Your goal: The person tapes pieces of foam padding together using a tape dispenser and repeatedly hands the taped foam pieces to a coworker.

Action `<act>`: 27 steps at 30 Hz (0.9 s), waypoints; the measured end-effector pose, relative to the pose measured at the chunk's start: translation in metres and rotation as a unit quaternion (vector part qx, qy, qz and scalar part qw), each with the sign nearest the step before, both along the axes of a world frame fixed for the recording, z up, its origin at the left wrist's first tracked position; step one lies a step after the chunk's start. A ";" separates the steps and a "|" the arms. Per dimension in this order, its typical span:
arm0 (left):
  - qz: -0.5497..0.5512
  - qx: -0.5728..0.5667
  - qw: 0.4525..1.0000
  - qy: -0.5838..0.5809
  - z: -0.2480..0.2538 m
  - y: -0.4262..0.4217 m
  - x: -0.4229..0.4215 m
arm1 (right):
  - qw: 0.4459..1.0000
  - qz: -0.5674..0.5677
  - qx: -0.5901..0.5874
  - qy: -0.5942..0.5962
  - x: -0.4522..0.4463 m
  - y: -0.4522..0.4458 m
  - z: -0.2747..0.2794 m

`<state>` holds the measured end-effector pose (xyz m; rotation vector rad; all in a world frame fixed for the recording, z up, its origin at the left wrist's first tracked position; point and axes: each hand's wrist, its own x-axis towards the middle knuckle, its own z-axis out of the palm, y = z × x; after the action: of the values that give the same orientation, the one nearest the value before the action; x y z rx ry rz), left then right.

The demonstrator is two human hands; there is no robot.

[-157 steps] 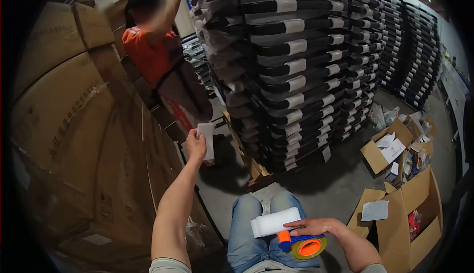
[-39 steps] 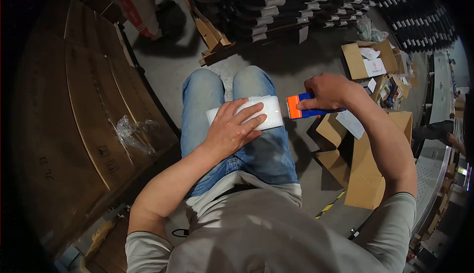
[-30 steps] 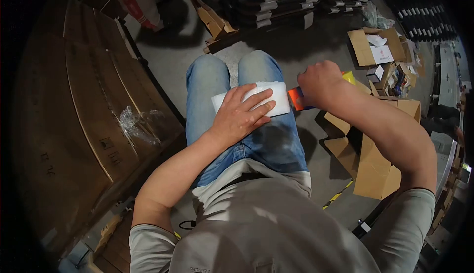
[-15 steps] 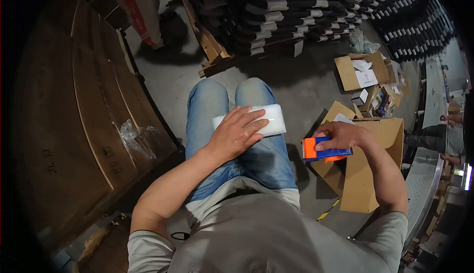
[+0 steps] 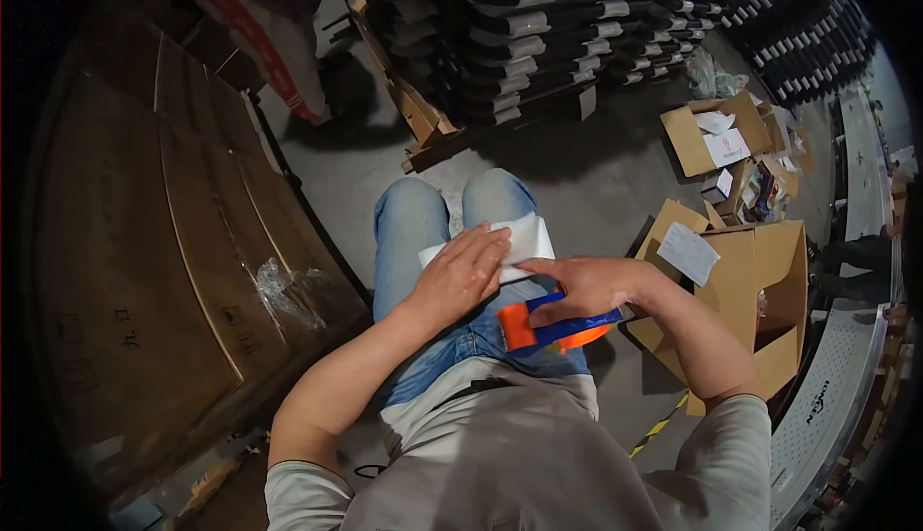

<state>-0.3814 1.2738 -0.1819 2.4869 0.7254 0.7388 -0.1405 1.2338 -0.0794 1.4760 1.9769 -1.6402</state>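
The fingers of our left hand (image 5: 463,277) lay flat and almost straight on the white foam (image 5: 528,240). Our right hand (image 5: 594,288) had its fingers curled around the blue and orange tape tool (image 5: 519,325), with the pointing finger stretched to the foam's near edge. The foam lay across our blue jeans (image 5: 409,216). On our right was an open box (image 5: 733,276) with paper (image 5: 688,252) on its flap. Big cartons (image 5: 120,214) stood on our left, and black stacks (image 5: 490,60) stood in front.

A grey short-sleeved shirt (image 5: 500,478) with a paler hem (image 5: 580,392) fills the bottom centre, faded blue jeans (image 5: 411,228) the middle.
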 end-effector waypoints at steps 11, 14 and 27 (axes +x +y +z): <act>0.042 -0.139 0.988 -0.060 0.006 0.001 -0.001 | 1.000 -0.012 -0.009 0.021 0.004 -0.004 0.001; 0.120 -0.296 0.944 -0.086 0.015 0.005 -0.006 | 1.000 0.002 -0.004 0.014 0.004 -0.004 0.003; 0.217 -0.515 0.673 -0.484 0.009 0.138 -0.063 | 0.999 0.014 -0.030 0.029 0.007 0.002 -0.011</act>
<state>-0.4445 1.4120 -0.1726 0.6846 0.9034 1.1863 -0.1340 1.2356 -0.0901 1.3878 1.9518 -1.7334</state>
